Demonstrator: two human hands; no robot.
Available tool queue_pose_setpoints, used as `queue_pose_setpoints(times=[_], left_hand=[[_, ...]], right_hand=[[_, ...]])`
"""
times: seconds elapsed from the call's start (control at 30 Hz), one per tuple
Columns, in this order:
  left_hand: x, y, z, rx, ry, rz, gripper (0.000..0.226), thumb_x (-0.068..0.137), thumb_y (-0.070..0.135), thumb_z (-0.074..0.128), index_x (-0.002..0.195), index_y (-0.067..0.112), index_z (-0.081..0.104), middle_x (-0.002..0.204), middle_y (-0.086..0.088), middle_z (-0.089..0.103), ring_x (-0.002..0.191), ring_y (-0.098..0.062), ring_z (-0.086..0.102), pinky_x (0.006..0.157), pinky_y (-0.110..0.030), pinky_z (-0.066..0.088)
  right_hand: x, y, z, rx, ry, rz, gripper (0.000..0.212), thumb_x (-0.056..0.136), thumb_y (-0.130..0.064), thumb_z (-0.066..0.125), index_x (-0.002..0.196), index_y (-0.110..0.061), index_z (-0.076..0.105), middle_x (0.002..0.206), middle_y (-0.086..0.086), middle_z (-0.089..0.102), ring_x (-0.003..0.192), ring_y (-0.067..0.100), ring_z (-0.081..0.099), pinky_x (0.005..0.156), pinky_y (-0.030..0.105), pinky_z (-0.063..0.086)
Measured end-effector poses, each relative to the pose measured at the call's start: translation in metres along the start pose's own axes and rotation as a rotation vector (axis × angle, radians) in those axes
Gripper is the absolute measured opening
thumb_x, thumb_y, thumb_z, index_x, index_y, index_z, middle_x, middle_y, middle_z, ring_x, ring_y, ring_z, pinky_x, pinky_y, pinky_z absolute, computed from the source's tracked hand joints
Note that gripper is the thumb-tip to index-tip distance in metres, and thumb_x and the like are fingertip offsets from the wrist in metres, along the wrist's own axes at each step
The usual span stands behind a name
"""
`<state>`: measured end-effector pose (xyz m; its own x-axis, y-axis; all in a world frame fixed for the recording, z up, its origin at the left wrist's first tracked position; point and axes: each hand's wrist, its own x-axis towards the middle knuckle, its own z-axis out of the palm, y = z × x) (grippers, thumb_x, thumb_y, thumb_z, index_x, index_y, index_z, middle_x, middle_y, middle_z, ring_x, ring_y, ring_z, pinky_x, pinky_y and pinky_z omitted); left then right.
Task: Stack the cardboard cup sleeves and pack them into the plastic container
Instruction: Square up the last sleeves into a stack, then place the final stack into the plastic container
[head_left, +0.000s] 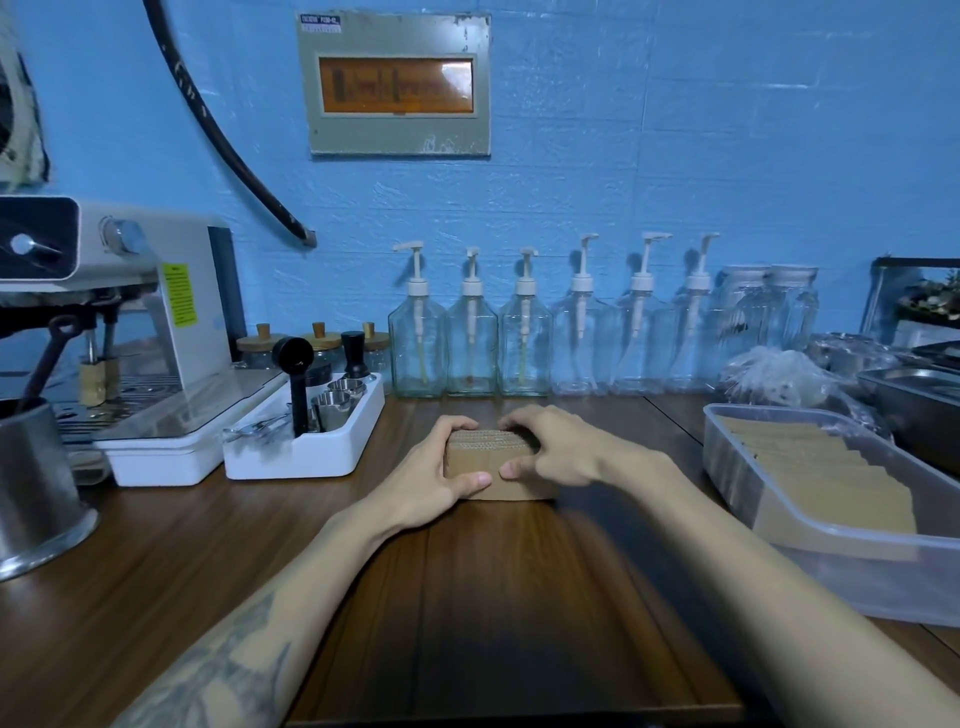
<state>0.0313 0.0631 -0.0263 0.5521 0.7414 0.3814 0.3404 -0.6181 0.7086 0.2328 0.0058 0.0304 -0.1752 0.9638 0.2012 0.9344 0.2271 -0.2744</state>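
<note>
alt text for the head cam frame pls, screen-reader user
Both hands, left hand and right hand, grip a stack of brown cardboard cup sleeves on a dark wooden counter. To the right, a clear plastic container already holds more sleeves; empty clear pump bottles line the blue wall.

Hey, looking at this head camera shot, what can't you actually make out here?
- Count of sleeves in the stack: left hand and right hand cover its ends.
- Plastic container: right edge cuts it off.
- Wall panel label: too small and blurred.
- Espresso machine: left edge cuts it off.
</note>
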Motion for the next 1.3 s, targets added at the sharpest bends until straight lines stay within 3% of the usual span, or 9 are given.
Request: queue_pose_setpoints(times=[0.2,0.4,0.57,0.77,0.87,0.97,1.13,1.3], left_hand=[[0.0,-0.003,-0.002,-0.041,-0.004,-0.005,0.063,0.074,0.047,0.074,0.127,0.039,0.043,0.12,0.009,0.059,0.104,-0.012,0.064,0.094,-0.043,0.054],[-0.001,-0.002,0.0,-0.093,-0.03,-0.015,0.067,0.069,0.051,0.076,0.127,0.041,0.043,0.119,0.008,0.059,0.104,-0.011,0.065,0.094,-0.04,0.055],[-0.003,0.005,0.005,-0.121,-0.044,-0.004,0.071,0.074,0.037,0.083,0.132,0.032,0.042,0.118,0.007,0.059,0.097,0.002,0.063,0.083,-0.018,0.051],[-0.006,0.019,0.01,-0.139,-0.067,0.0,0.077,0.071,0.032,0.088,0.132,0.028,0.042,0.106,0.006,0.063,0.085,0.008,0.063,0.073,-0.012,0.049],[-0.006,0.029,0.016,-0.127,-0.099,-0.001,0.08,0.069,0.04,0.088,0.133,0.033,0.04,0.104,0.009,0.062,0.088,0.002,0.064,0.075,-0.018,0.052],[-0.005,0.042,0.029,-0.102,-0.111,0.001,0.084,0.066,0.053,0.083,0.135,0.032,0.04,0.108,0.006,0.062,0.095,-0.009,0.063,0.087,-0.028,0.053],[0.008,0.084,0.062,-0.186,-0.101,0.068,0.051,0.079,0.047,0.077,0.12,0.026,0.055,0.112,0.001,0.068,0.102,-0.012,0.066,0.098,-0.035,0.051],[0.015,0.131,0.106,-0.202,-0.127,0.164,0.044,0.084,0.048,0.072,0.119,0.026,0.057,0.113,0.009,0.061,0.105,-0.007,0.06,0.098,-0.036,0.049]], right_hand=[[0.004,-0.003,-0.003,-0.008,-0.047,0.015,0.056,0.081,-0.047,0.073,0.131,-0.029,0.052,0.127,-0.006,0.062,0.116,0.018,0.054,0.109,0.044,0.031],[-0.003,0.0,-0.001,0.068,-0.015,0.004,0.051,0.08,-0.041,0.074,0.126,-0.028,0.056,0.116,-0.007,0.065,0.109,0.018,0.056,0.104,0.041,0.039],[-0.018,0.004,0.0,0.079,0.039,-0.011,0.048,0.079,-0.04,0.073,0.123,-0.03,0.055,0.088,-0.023,0.046,0.097,0.012,0.048,0.089,0.032,0.034],[-0.043,0.005,-0.016,0.052,0.068,0.022,0.047,0.078,-0.043,0.072,0.119,-0.03,0.055,0.101,-0.01,0.058,0.102,0.02,0.055,0.09,0.038,0.046],[-0.058,0.007,-0.04,0.082,0.085,0.052,0.047,0.077,-0.041,0.073,0.119,-0.029,0.055,0.115,-0.003,0.064,0.103,0.018,0.059,0.091,0.039,0.049],[-0.08,0.011,-0.07,0.144,0.135,0.095,0.043,0.078,-0.036,0.075,0.117,-0.027,0.058,0.114,-0.005,0.065,0.103,0.016,0.062,0.09,0.034,0.049],[-0.117,0.025,-0.111,0.157,0.221,0.136,0.042,0.081,-0.027,0.076,0.118,-0.021,0.058,0.112,-0.003,0.066,0.099,0.015,0.062,0.085,0.026,0.05],[-0.158,0.045,-0.144,0.129,0.257,0.211,0.041,0.083,-0.028,0.074,0.12,-0.022,0.057,0.115,-0.003,0.065,0.103,0.015,0.061,0.088,0.029,0.047]])
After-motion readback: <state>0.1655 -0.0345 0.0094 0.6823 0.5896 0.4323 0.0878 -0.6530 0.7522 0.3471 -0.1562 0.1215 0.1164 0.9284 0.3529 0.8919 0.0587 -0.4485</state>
